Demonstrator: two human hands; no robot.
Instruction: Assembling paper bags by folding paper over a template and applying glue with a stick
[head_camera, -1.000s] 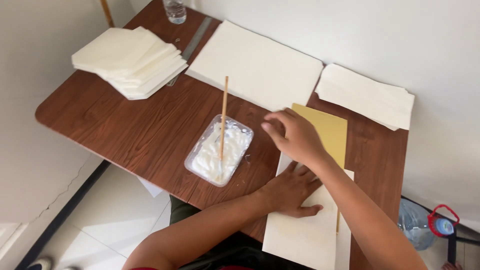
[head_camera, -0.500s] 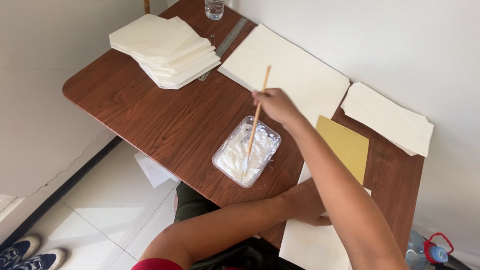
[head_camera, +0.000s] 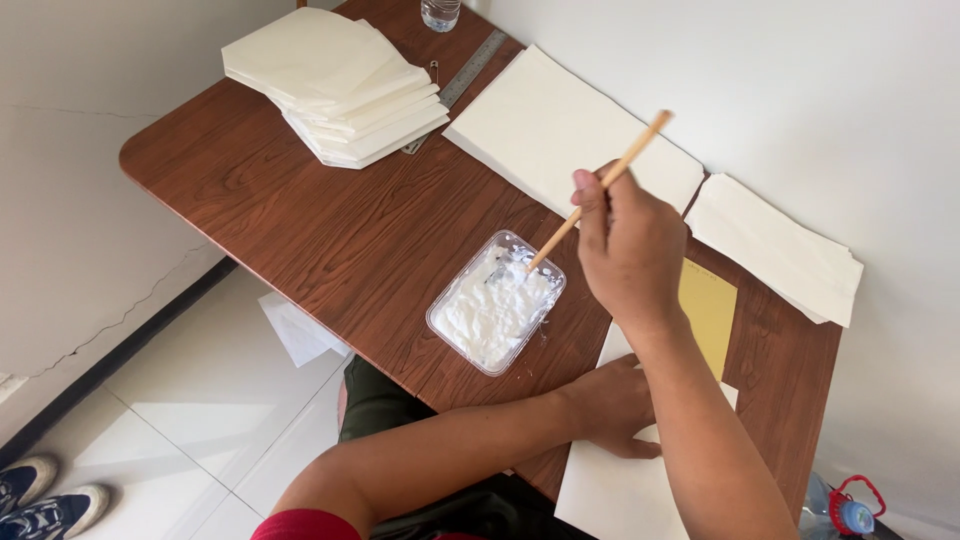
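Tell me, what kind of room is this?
Probably a plain room at home, used as a small paper-craft corner. A brown wooden table stands against a white wall, holding stacks of white paper and a clear tub of white paste; the floor is tiled.

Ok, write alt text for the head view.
The right hand dips a wooden stick into white paste in a clear tray on a brown table. The left hand presses a white sheet; paper stacks lie beyond.

Single head-worn view, looking steeply down

It faces the brown table (head_camera: 300, 210) from above the seated person, fairly close, with wall beyond and floor at left.
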